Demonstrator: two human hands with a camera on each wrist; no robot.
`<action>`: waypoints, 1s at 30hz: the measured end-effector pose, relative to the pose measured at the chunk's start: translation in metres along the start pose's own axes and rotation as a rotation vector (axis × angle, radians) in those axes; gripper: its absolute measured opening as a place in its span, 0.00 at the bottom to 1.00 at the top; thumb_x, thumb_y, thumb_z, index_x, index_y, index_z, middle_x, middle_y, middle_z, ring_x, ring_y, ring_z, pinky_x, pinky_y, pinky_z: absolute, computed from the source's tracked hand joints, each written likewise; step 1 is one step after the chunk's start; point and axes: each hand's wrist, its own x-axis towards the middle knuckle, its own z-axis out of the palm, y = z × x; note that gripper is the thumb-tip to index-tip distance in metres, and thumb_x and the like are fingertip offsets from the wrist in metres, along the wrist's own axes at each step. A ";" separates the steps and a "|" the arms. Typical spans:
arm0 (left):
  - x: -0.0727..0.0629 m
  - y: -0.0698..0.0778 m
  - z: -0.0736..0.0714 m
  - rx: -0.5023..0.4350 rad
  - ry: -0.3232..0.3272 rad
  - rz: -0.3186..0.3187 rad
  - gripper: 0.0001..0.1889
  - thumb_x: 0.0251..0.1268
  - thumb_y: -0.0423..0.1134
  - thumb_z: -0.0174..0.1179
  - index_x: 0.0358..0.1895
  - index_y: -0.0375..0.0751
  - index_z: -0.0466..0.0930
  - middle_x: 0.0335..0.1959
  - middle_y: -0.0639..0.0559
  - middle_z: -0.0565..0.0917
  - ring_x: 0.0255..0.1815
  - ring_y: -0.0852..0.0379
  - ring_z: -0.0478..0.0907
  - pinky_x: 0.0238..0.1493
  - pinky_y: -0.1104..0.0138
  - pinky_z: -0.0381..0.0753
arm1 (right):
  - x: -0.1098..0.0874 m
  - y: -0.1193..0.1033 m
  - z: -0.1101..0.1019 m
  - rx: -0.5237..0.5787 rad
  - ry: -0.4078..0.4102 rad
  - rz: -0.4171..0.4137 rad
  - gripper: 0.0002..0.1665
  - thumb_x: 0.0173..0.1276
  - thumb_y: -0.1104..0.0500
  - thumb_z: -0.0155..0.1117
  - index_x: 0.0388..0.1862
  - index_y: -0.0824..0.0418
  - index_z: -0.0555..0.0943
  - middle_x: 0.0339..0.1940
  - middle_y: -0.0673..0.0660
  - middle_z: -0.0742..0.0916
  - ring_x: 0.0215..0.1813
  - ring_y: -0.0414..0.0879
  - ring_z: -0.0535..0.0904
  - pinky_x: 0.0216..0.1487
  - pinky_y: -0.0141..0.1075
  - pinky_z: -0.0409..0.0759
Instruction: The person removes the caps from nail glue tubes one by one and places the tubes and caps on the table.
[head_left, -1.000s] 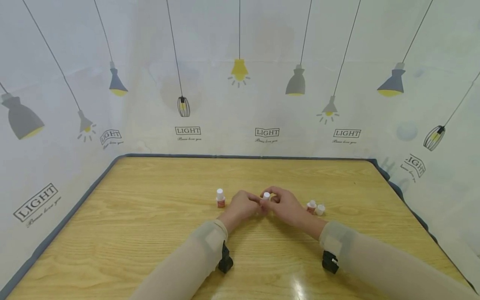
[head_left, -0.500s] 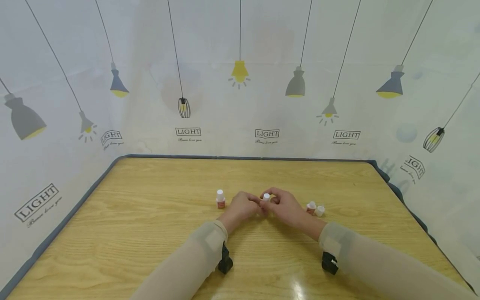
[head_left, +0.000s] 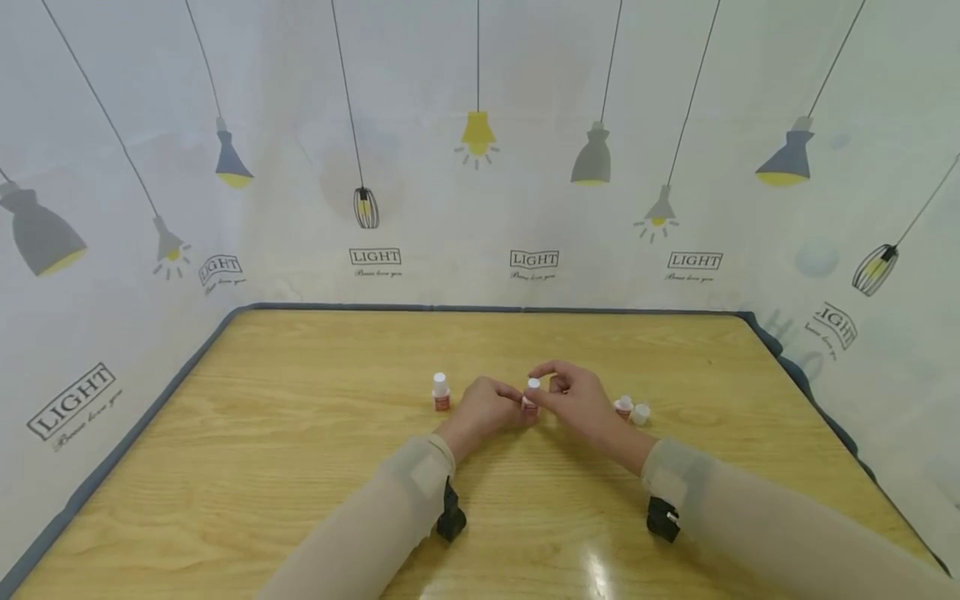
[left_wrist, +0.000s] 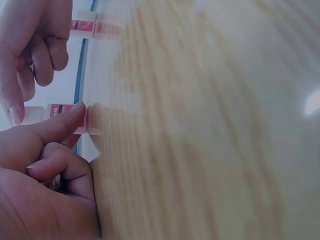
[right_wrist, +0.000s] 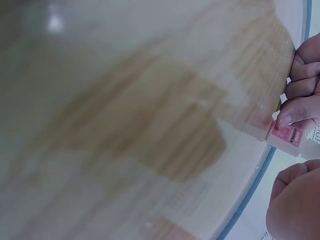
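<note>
A small bottle with a red label (head_left: 530, 409) stands upright on the table, its base at the tabletop. My left hand (head_left: 483, 408) pinches its body between thumb and fingers; the left thumb lies along the label (left_wrist: 62, 108) in the left wrist view. My right hand (head_left: 583, 408) is at the top, thumb and forefinger around the white cap (head_left: 533, 383), other fingers curled in. The right wrist view shows the label (right_wrist: 289, 134) next to the left thumb. Left of the hands stands a matching capped bottle (head_left: 441, 392).
Right of my right hand stands another red-labelled bottle (head_left: 623, 407), partly behind the wrist, with a loose white cap (head_left: 641, 414) beside it. The wooden table (head_left: 315, 467) has a dark edge (head_left: 480, 309) against a wall printed with lamps (head_left: 477, 133).
My right hand has shifted up a little, its fingers higher on the cap, and more of the red label shows. The left hand keeps its hold. The head view has tilted slightly.
</note>
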 end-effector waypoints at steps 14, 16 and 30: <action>-0.001 0.004 0.001 -0.005 -0.013 -0.004 0.12 0.62 0.37 0.78 0.48 0.39 0.94 0.54 0.45 0.92 0.56 0.55 0.79 0.67 0.56 0.81 | -0.001 -0.001 -0.007 0.000 -0.072 -0.022 0.22 0.75 0.58 0.72 0.64 0.64 0.84 0.19 0.47 0.71 0.18 0.39 0.58 0.21 0.31 0.61; -0.002 0.005 0.001 -0.004 -0.015 -0.001 0.12 0.63 0.36 0.77 0.48 0.39 0.94 0.54 0.44 0.92 0.57 0.55 0.79 0.68 0.55 0.80 | 0.000 -0.001 -0.007 0.007 -0.076 -0.006 0.22 0.75 0.57 0.72 0.63 0.64 0.82 0.18 0.47 0.70 0.18 0.39 0.58 0.21 0.31 0.60; 0.001 0.006 0.002 0.028 -0.014 -0.016 0.12 0.61 0.38 0.78 0.47 0.41 0.94 0.54 0.46 0.92 0.65 0.48 0.81 0.72 0.52 0.77 | 0.000 -0.006 -0.010 -0.004 -0.083 -0.035 0.17 0.76 0.60 0.70 0.59 0.66 0.86 0.19 0.47 0.69 0.20 0.39 0.58 0.23 0.30 0.59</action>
